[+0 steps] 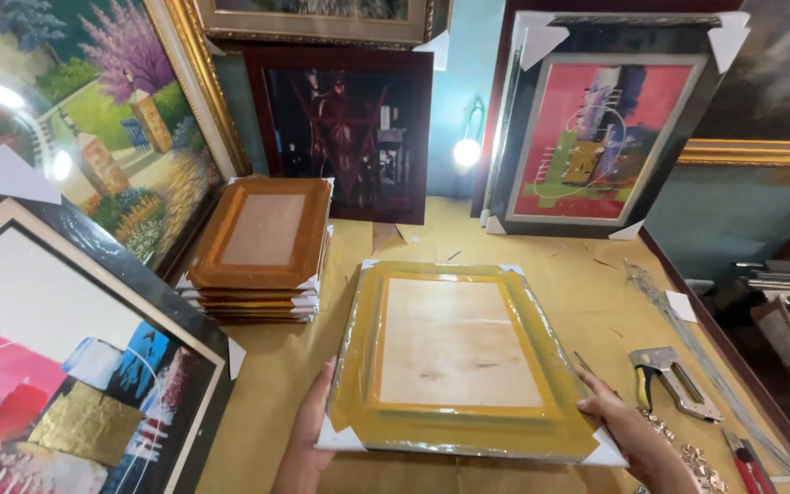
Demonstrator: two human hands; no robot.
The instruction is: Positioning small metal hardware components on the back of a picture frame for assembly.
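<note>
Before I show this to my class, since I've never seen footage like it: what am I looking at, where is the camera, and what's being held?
The single picture comes from a camera worn on a person's head, looking down at a workbench. No machine: two bare hands. The left hand and right hand grip the near corners of a plastic-wrapped yellow frame. Left of it sits a stack of brown frames. A staple gun lies to the right. Framed paintings lean around the bench.
</note>
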